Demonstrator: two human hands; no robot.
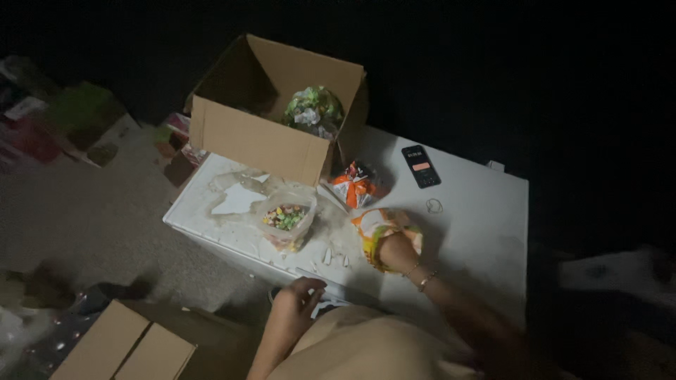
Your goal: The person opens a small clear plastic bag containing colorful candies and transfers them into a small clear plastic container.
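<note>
Dark room, white desk. Right hand inside orange-yellow snack bag, just right of clear candy bag; grip hidden, can't tell. Left hand at desk's near edge, fingers curled, probably on paper.

Darkness swallows the upper and right of the frame. The right hand is sunk to the wrist in an orange-and-white bag, fingers hidden. The left hand, lower centre, curls over something too dim to identify. A brown box is cut off at the bottom edge; shapes at upper left blur.
</note>
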